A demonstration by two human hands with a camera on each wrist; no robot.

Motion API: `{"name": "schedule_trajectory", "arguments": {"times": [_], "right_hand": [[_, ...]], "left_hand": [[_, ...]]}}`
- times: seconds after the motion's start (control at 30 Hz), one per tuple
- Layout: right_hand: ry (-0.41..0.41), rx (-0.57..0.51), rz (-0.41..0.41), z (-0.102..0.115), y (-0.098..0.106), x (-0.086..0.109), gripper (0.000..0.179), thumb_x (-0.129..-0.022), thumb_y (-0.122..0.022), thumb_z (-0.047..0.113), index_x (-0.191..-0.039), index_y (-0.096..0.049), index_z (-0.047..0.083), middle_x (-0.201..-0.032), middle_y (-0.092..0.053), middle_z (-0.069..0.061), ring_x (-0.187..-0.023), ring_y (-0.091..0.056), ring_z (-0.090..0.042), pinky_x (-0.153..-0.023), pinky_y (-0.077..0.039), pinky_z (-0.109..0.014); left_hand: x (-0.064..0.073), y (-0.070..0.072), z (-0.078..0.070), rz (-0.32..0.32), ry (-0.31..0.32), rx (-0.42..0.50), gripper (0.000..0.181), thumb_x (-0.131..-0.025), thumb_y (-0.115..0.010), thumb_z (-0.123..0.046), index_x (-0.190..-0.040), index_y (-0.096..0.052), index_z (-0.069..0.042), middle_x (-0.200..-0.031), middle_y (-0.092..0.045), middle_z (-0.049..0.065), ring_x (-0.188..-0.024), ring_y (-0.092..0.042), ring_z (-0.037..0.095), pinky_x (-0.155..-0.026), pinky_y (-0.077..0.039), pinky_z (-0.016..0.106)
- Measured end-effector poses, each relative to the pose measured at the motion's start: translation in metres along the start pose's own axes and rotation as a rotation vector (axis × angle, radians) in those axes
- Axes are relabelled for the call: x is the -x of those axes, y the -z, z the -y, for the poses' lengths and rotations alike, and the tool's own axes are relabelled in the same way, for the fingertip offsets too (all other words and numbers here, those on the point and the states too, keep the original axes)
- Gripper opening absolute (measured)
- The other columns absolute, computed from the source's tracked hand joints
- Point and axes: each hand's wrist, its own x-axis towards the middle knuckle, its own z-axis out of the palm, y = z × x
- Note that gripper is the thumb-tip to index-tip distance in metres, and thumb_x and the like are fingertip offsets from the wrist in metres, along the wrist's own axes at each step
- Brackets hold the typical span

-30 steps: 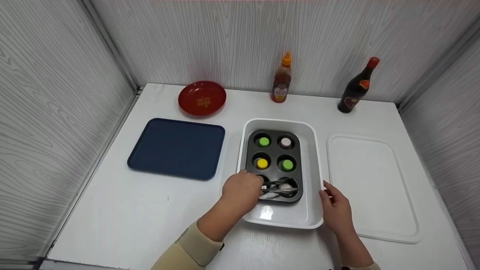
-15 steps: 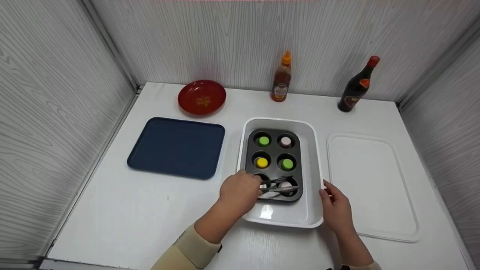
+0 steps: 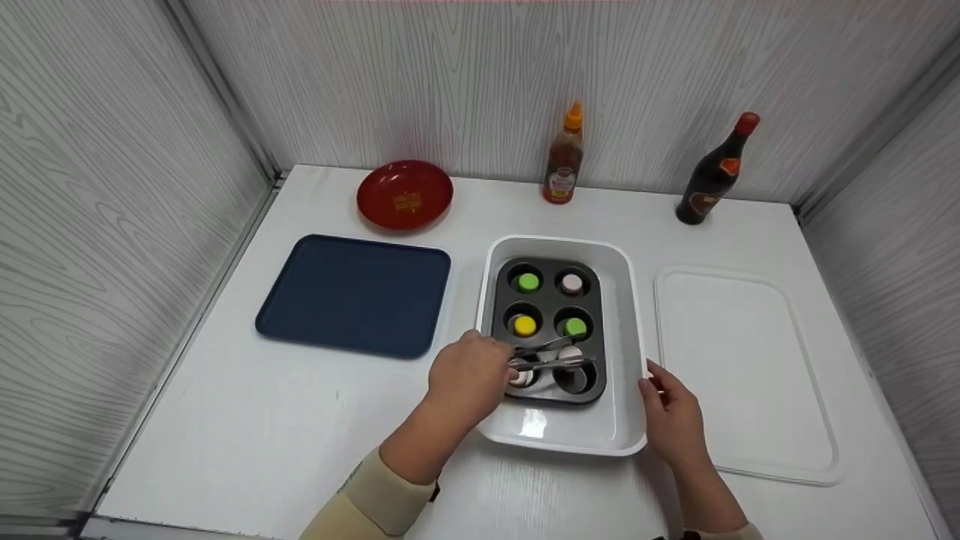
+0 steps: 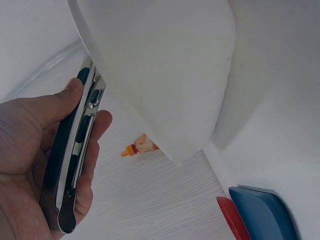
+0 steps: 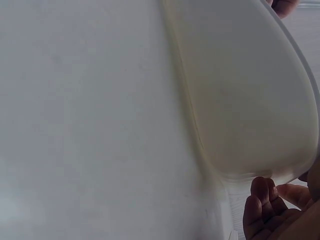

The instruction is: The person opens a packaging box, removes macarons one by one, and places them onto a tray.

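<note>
My left hand (image 3: 469, 379) grips metal tongs (image 4: 75, 150) with dark inlays on the handles. Between the tong arms a pale pink, macaron-like round (image 3: 571, 352) hangs above the front right cup of a dark muffin tin (image 3: 547, 300). Another pale round (image 3: 520, 373) sits in the front left cup, partly behind my fingers. Green, pink and yellow rounds lie in the other cups. The tin stands inside a deep white tub (image 3: 574, 439). My right hand (image 3: 675, 416) holds the tub's right rim, its fingers curled under the edge in the right wrist view.
A dark blue tray (image 3: 352, 296) lies left of the tub, with a red plate (image 3: 405, 196) behind it. An orange-capped sauce bottle (image 3: 562, 165) and a dark bottle (image 3: 712, 176) stand along the back. A white lid (image 3: 750, 375) lies on the right.
My left hand has drawn slightly back and to the left. The tongs have lifted the pale round up from the front right cup. My right hand stays at the rim.
</note>
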Motion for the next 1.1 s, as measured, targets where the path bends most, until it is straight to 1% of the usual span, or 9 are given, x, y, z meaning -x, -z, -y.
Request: {"name": "schedule_trajectory", "arguments": {"times": [0.1,0.2,0.33,0.43,0.5,0.57,0.67,0.9,1.1], "right_hand": [[-0.004,-0.003,0.003,0.0,0.0,-0.001,0.043,-0.111,-0.056,0.013,-0.152,-0.054,-0.001,-0.116,-0.066,-0.022,-0.092,-0.064,-0.029,-0.071,-0.052,-0.019],[-0.008,-0.001,0.005,0.0,0.0,-0.001,0.044,-0.111,-0.055,0.014,-0.152,-0.054,-0.002,-0.116,-0.065,-0.022,-0.092,-0.064,-0.029,-0.072,-0.052,-0.02],[-0.014,0.005,0.007,0.0,0.0,-0.001,0.044,-0.112,-0.054,0.015,-0.153,-0.053,-0.002,-0.117,-0.064,-0.021,-0.093,-0.063,-0.029,-0.072,-0.052,-0.02],[-0.023,0.006,0.01,0.0,0.0,-0.001,0.044,-0.112,-0.054,0.015,-0.153,-0.053,-0.001,-0.118,-0.064,-0.021,-0.094,-0.063,-0.029,-0.072,-0.052,-0.02],[-0.027,0.004,0.01,0.0,0.0,-0.001,0.045,-0.112,-0.054,0.016,-0.153,-0.053,-0.001,-0.118,-0.064,-0.021,-0.095,-0.063,-0.03,-0.073,-0.052,-0.02],[-0.029,0.003,0.01,0.0,0.0,-0.001,0.045,-0.112,-0.054,0.016,-0.153,-0.053,0.0,-0.119,-0.064,-0.021,-0.095,-0.064,-0.03,-0.073,-0.052,-0.02],[-0.025,0.0,0.007,0.0,0.0,-0.001,0.045,-0.112,-0.054,0.016,-0.154,-0.053,0.0,-0.119,-0.064,-0.022,-0.095,-0.064,-0.031,-0.073,-0.052,-0.019],[-0.016,-0.002,0.004,0.0,0.001,0.0,0.044,-0.112,-0.054,0.015,-0.153,-0.053,-0.001,-0.118,-0.064,-0.022,-0.094,-0.064,-0.03,-0.073,-0.052,-0.02],[-0.007,-0.01,0.004,0.0,0.0,0.0,0.044,-0.111,-0.054,0.014,-0.152,-0.054,-0.001,-0.117,-0.065,-0.022,-0.094,-0.064,-0.03,-0.073,-0.052,-0.02]], "left_hand": [[0.0,0.002,0.003,-0.009,0.006,-0.008,0.024,-0.092,-0.083,-0.038,-0.092,-0.079,-0.014,-0.084,-0.075,0.001,-0.079,-0.065,0.023,-0.066,-0.057,0.038],[-0.001,0.003,0.005,-0.006,0.03,0.008,0.024,-0.093,-0.082,-0.038,-0.093,-0.079,-0.014,-0.084,-0.075,0.002,-0.079,-0.065,0.023,-0.066,-0.057,0.039],[-0.002,0.006,0.009,0.01,0.086,0.061,0.022,-0.095,-0.08,-0.036,-0.099,-0.08,-0.014,-0.089,-0.077,0.004,-0.082,-0.065,0.024,-0.067,-0.058,0.04],[-0.002,0.009,0.014,0.009,0.121,0.095,0.023,-0.096,-0.079,-0.036,-0.107,-0.081,-0.016,-0.094,-0.078,0.004,-0.084,-0.064,0.024,-0.068,-0.058,0.042],[-0.003,0.011,0.019,-0.01,0.141,0.114,0.024,-0.096,-0.079,-0.036,-0.11,-0.082,-0.017,-0.096,-0.078,0.004,-0.085,-0.065,0.025,-0.068,-0.058,0.043],[-0.002,0.012,0.023,-0.043,0.158,0.132,0.026,-0.095,-0.08,-0.035,-0.114,-0.082,-0.018,-0.098,-0.079,0.003,-0.087,-0.066,0.025,-0.067,-0.058,0.043],[-0.002,0.014,0.029,-0.082,0.188,0.156,0.028,-0.093,-0.082,-0.035,-0.116,-0.082,-0.018,-0.102,-0.08,0.002,-0.089,-0.068,0.026,-0.066,-0.057,0.043],[-0.003,0.02,0.046,-0.109,0.262,0.173,0.031,-0.093,-0.082,-0.034,-0.12,-0.081,-0.018,-0.109,-0.08,0.002,-0.089,-0.066,0.027,-0.066,-0.056,0.043],[-0.003,0.022,0.063,-0.169,0.293,0.19,0.03,-0.094,-0.083,-0.03,-0.119,-0.081,-0.014,-0.109,-0.08,0.004,-0.088,-0.066,0.028,-0.067,-0.057,0.044]]}}
